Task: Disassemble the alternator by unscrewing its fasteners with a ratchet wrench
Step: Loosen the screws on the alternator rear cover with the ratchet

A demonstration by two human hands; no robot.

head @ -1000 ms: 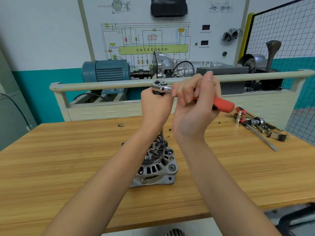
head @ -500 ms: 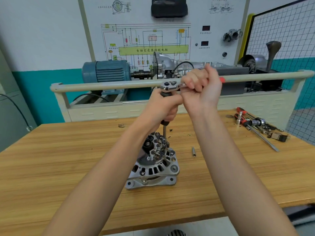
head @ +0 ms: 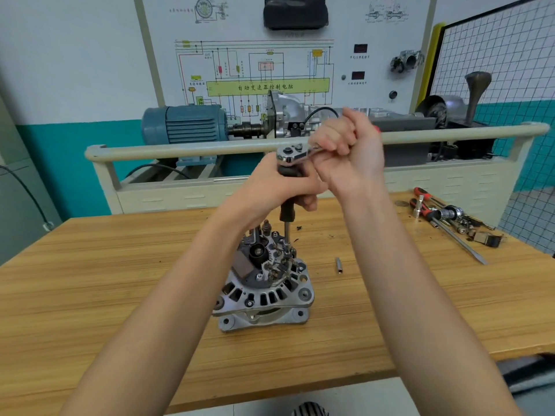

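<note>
Gripping hands [head: 303,172] hide most of the ratchet wrench [head: 292,153] above the alternator [head: 264,283].

The alternator [head: 264,283] stood upright on the wooden worktop [head: 90,295] in front of me. My left hand [head: 279,187] gripped the black extension handle [head: 287,210] directly above the alternator, its thin shaft running down into the fasteners on top. My right hand [head: 350,154] curled around the ratchet wrench [head: 295,154], whose chrome head sat on the handle's upper end. A small socket [head: 338,265] lay just right of the alternator. Loose screwdrivers and bits [head: 447,217] lay well off to its right, toward the far edge.
</note>
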